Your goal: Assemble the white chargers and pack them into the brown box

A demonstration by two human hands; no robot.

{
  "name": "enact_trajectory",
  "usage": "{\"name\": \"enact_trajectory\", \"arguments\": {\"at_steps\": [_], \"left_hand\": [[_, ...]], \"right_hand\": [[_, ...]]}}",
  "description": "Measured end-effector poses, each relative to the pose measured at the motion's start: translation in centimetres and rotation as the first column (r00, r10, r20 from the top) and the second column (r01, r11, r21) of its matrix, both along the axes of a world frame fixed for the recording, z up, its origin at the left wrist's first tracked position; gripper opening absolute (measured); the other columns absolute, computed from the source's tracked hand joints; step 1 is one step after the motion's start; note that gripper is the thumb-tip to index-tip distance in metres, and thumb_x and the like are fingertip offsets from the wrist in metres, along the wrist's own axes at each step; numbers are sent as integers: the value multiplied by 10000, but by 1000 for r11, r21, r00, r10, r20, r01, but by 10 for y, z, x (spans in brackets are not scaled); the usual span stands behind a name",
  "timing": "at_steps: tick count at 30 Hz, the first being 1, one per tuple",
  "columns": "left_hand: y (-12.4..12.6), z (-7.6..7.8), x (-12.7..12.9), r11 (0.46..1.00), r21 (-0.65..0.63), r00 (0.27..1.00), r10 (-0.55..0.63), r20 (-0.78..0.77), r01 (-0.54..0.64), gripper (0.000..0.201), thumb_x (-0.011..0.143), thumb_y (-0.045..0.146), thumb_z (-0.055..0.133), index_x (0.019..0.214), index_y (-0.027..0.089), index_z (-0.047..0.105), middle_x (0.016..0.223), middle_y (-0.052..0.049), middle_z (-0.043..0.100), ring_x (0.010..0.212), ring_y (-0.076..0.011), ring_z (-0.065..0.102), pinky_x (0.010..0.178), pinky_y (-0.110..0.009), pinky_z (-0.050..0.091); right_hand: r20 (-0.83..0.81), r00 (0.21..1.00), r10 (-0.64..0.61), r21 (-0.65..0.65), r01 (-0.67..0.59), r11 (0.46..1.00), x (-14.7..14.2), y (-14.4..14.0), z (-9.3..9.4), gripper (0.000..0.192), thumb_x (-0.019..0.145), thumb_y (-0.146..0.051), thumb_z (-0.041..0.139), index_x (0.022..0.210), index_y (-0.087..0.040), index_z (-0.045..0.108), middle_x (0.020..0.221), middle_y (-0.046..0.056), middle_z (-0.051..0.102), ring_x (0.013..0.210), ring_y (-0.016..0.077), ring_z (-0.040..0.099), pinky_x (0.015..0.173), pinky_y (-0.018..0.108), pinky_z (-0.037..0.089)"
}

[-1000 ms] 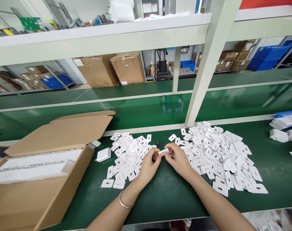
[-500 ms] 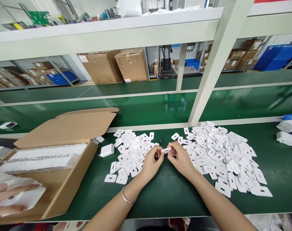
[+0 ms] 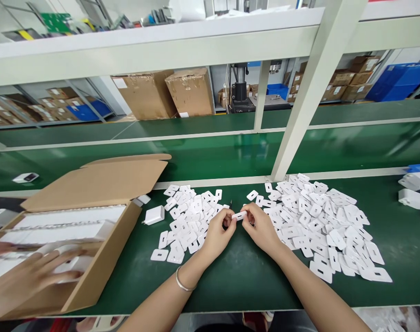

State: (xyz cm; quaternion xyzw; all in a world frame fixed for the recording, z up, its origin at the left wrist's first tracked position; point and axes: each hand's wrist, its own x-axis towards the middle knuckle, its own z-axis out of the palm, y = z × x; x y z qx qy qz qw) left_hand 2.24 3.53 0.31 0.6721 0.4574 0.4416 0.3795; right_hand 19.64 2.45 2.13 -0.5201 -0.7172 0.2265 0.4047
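Note:
Between the fingertips of both hands is a small white plastic plate with a slot (image 3: 239, 216), held above the green bench. My left hand (image 3: 219, 230) pinches its left end, and my right hand (image 3: 260, 227) pinches the right end. A loose pile of similar white slotted plates (image 3: 189, 221) lies beside my left hand. To the right of my right hand spreads a larger pile of these plates (image 3: 316, 221). A white charger housing (image 3: 153, 215) sits left of the smaller pile. The pinching fingers partly cover the held plate.
An open cardboard box (image 3: 108, 258) with white rows inside stands at left. A co-worker's hand (image 3: 33, 276) reaches into it over white pieces. A white device (image 3: 26, 178) lies on the green conveyor (image 3: 210, 157) behind. A slanted post (image 3: 310, 97) rises behind the right pile. White housings (image 3: 412, 198) stand far right.
The co-worker's hand has moved right and further into the box with the white pieces. On the conveyor, the white device has shifted right. My hands and the plate stay almost still.

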Motion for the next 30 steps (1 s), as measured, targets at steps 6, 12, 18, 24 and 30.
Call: {"name": "enact_trajectory", "arguments": {"at_steps": [6, 12, 18, 24, 30], "left_hand": [[-1, 1, 0, 1000, 5, 1000, 0, -1, 0, 135, 953, 322, 552, 880, 219, 599, 731, 20, 561, 649, -137, 519, 611, -253, 412], [-1, 2, -1, 1000, 22, 1000, 17, -5, -16, 49, 903, 264, 561, 890, 220, 578, 732, 27, 531, 655, -136, 508, 625, -256, 405], [0, 4, -1, 999, 26, 1000, 21, -1, -21, 95, 915, 293, 561, 858, 218, 572, 720, 22, 534, 642, -137, 501, 616, -260, 397], [0, 6, -2, 998, 55, 1000, 15, -2, -14, 149, 952, 304, 528, 838, 219, 574, 741, 12, 551, 664, -144, 514, 635, -269, 407], [0, 7, -1, 999, 43, 1000, 28, -2, -28, 119, 924, 306, 553, 841, 222, 575, 731, 14, 559, 653, -146, 521, 623, -267, 412]], "right_hand": [[0, 1000, 5, -9, -5, 1000, 0, 0, -1, 138, 926, -155, 477, 964, -234, 584, 886, 18, 638, 707, 172, 581, 655, 304, 466], [22, 1000, -8, -8, 8, 1000, -1, 0, 0, 93, 943, -199, 495, 948, -237, 579, 803, -4, 596, 649, 167, 551, 608, 289, 427], [32, 999, -10, 0, 10, 1000, -2, -1, 1, 85, 926, -183, 494, 929, -237, 560, 770, -15, 576, 627, 160, 540, 597, 281, 424], [44, 999, -5, 4, 4, 1000, -3, -2, 2, 71, 904, -176, 516, 898, -242, 541, 788, -15, 572, 640, 157, 538, 600, 281, 427], [49, 999, -5, 6, 5, 1000, -3, -2, 1, 67, 932, -191, 513, 908, -245, 543, 818, -7, 584, 656, 162, 550, 609, 285, 434]]}}
